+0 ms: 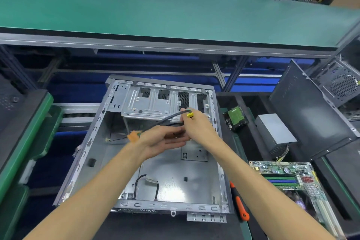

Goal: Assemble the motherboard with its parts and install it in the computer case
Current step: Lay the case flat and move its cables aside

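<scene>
Both hands meet above the case point(109, 161): right hand point(196, 124) pinches limp cables point(167, 119); left hand point(163, 140) lies flat-fingered beneath. Grip connectors, probably fragile.

**Bare metal, matt mats, glossy plastic**

Under both hands, the computer case point(148, 161) is bare grey sheet metal, dully reflective on its floor. The cable point(167, 120) in the right hand point(196, 124) looks like matt black rubber, its connector point(190, 114) glossy yellow plastic. Right of the hands, the motherboard point(296, 183) is shiny green laminate; the screwdriver point(240, 203) has an orange plastic grip.
</scene>
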The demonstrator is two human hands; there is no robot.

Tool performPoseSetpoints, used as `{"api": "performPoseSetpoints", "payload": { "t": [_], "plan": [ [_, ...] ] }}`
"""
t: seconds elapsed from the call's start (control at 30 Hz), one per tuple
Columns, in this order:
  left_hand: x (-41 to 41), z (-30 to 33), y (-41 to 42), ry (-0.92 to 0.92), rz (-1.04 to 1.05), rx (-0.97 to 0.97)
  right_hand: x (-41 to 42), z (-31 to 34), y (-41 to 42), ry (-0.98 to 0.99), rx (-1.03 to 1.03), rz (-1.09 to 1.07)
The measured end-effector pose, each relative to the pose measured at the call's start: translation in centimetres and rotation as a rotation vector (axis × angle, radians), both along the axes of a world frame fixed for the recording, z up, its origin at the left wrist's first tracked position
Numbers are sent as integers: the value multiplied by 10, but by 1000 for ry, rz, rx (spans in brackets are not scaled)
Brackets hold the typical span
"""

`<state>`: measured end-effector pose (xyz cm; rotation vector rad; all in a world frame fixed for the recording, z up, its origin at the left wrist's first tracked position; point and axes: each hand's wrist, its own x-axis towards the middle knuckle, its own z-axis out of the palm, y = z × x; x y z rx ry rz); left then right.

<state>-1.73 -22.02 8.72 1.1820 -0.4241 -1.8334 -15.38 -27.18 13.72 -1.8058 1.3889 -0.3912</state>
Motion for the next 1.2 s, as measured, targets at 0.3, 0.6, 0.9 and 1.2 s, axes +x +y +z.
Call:
{"api": "performPoseSetpoints", "payload": {
  "t": [0.3,0.6,0.9,1.2],
  "plan": [
    [-2,-7,6,270,49,92,4,-5,11,131,-304,132],
    [-16,-5,12,287,166,198,0,-14,16,175,-382,163],
    [-23,-1,19,58,24,82,-3,-22,19,316,-398,218],
    [-30,-3,17,-219,-55,-64,-16,-13,7,418,-425,441]
  ]
}}
